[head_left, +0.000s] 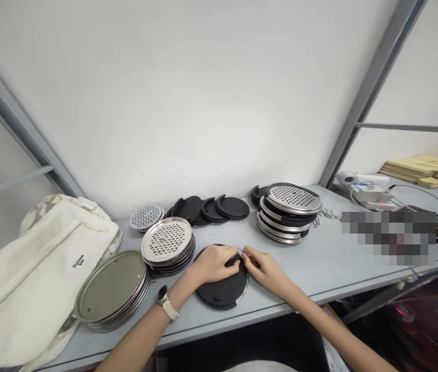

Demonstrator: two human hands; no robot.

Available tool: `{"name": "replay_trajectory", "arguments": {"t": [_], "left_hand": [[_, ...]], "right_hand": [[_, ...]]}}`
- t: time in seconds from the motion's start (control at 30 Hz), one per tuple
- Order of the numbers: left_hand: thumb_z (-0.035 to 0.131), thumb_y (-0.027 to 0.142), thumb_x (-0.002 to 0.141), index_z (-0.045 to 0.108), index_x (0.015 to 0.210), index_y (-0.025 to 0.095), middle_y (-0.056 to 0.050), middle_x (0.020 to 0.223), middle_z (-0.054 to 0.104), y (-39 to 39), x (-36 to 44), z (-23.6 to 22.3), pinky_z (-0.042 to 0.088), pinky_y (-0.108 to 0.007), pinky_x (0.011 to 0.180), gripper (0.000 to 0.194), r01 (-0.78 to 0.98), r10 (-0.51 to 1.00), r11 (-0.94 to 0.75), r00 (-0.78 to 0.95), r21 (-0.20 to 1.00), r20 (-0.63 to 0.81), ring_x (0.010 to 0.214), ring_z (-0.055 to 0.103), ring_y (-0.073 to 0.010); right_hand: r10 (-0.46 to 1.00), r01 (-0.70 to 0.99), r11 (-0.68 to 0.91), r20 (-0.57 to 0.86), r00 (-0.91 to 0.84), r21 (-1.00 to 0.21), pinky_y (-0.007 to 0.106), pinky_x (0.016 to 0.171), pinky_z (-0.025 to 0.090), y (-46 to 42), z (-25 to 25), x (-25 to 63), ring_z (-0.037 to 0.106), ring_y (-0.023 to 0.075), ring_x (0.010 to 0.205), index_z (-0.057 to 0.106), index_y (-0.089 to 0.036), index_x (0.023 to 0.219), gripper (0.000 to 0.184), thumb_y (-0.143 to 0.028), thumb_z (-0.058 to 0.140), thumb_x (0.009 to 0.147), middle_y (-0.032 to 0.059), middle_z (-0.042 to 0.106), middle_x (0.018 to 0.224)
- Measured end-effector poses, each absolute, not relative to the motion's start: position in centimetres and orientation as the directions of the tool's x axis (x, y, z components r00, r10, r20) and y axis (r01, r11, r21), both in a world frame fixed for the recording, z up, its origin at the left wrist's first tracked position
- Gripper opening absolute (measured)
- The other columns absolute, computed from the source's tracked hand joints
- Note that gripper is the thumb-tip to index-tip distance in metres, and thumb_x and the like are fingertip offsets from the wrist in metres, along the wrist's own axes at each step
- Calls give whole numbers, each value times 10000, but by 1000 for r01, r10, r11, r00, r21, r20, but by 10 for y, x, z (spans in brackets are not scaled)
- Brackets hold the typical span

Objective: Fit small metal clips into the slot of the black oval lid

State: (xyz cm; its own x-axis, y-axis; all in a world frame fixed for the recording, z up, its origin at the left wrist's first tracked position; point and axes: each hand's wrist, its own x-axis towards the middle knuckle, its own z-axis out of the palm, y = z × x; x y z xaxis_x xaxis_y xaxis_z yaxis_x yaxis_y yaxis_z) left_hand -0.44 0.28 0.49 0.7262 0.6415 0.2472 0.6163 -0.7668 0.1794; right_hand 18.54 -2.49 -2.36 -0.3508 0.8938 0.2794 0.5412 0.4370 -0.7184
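A black round plate (219, 292) with a thin metallic rim showing on its right lies flat near the front edge of the table. My left hand (214, 264) rests over its upper part, fingers curled toward the far edge and thumb pressed on its surface. At the plate's upper right edge, my right hand (259, 262) has its fingertips pinched together beside the left fingertips. A small shiny bit shows there, too small to make out. Left of my hands stands a stack of perforated metal discs (166, 240), its lower layers dark.
Olive-grey round plates (112, 287) are stacked at left, beside a cream canvas bag (44, 268). Behind are smaller perforated discs (146, 217) and black round pieces (233, 207). Rightward stand a tall stack of grater-like discs (294, 199), small metal hooks (321, 216) and wooden boards (428, 169).
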Motion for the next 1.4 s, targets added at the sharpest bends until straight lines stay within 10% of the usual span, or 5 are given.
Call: {"name": "replay_trajectory", "arguments": {"t": [0.47, 1.1, 1.4], "left_hand": [[495, 290, 870, 501, 807, 194, 12, 705, 575, 2, -4, 6, 326, -249, 566, 115, 617, 630, -775, 732, 138, 259, 626, 547, -138], [506, 283, 853, 515, 790, 194, 15, 711, 593, 2, -3, 5, 311, -256, 559, 109, 611, 625, -778, 728, 148, 281, 612, 537, -133], [606, 321, 758, 508, 868, 213, 63, 617, 503, 5, -4, 6, 272, -226, 505, 183, 657, 738, -674, 623, 338, 260, 526, 448, -104]], "right_hand": [[857, 510, 494, 492, -152, -704, 280, 752, 397, -23, -18, 189, 492, 174, 771, 458, -208, 769, 232, -307, 356, 952, 17, 491, 772], [823, 672, 568, 347, -450, -476, 293, 690, 359, -11, -38, 186, 484, 172, 646, 423, -209, 761, 247, -212, 292, 970, 3, 511, 665], [813, 640, 581, 331, -478, -502, 300, 702, 369, -12, -34, 187, 500, 170, 654, 449, -204, 755, 267, -215, 288, 968, 5, 533, 674]]}}
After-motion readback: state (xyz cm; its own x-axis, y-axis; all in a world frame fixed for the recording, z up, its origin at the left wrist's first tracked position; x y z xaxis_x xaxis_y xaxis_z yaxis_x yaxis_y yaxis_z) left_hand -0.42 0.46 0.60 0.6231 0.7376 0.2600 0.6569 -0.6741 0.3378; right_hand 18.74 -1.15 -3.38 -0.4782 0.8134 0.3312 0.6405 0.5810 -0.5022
